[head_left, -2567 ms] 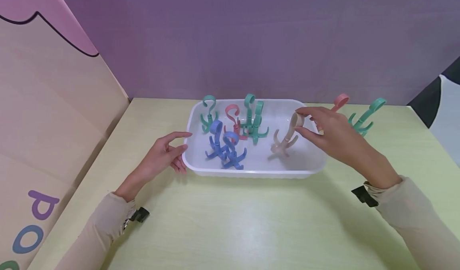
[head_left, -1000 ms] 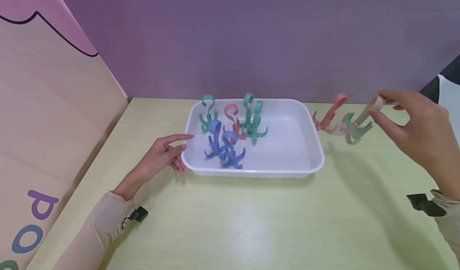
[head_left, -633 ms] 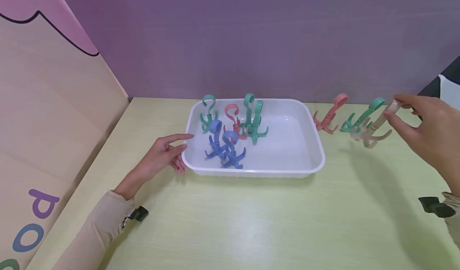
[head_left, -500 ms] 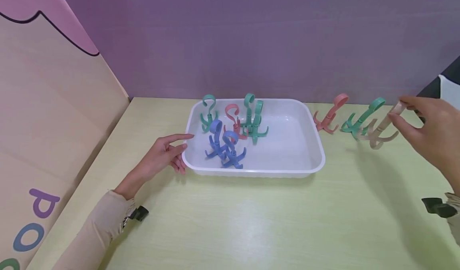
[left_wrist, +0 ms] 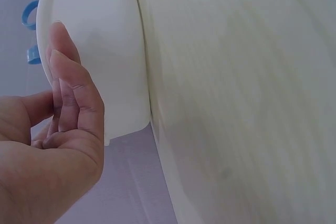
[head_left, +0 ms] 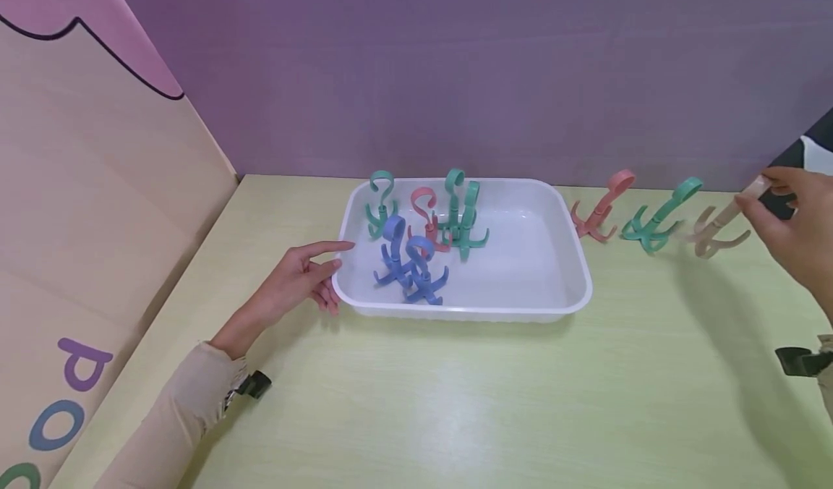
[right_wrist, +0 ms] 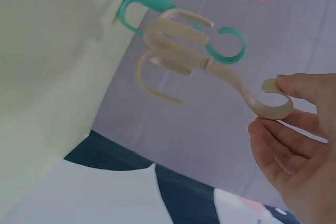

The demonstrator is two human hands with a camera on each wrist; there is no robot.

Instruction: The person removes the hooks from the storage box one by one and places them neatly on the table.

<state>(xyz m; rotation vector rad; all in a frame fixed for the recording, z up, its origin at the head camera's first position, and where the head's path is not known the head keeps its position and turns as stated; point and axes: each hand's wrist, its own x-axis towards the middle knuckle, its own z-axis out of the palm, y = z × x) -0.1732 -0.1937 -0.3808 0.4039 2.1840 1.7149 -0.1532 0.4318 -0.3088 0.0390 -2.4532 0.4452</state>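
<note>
In the head view, my right hand (head_left: 795, 232) pinches the curled top of a beige four-pronged hanger hook (head_left: 721, 221) at the far right. The hook (right_wrist: 176, 51) leans with its prongs toward the table; whether they touch it I cannot tell. Left of it, a green hook (head_left: 657, 220) and a pink hook (head_left: 599, 210) lie tilted on the table. My left hand (head_left: 293, 283) touches the left rim of a white tray (head_left: 468, 314), index finger over the edge, fingers loosely bent. Inside the tray stand two blue hooks (head_left: 426, 279), a pink hook (head_left: 426, 221) and three green hooks (head_left: 467, 228).
A purple panel (head_left: 455, 69) rises behind the pale table (head_left: 416, 402). A beige panel with coloured letters (head_left: 84, 221) stands at the left. Black-and-white material (head_left: 813, 152) shows at the far right, behind my right hand. The right half of the tray shows its white floor.
My right hand has lifted the beige hook out of the tray and carried it right, past the pink and green hooks, lowering it toward the table. My left hand stays at the tray.
</note>
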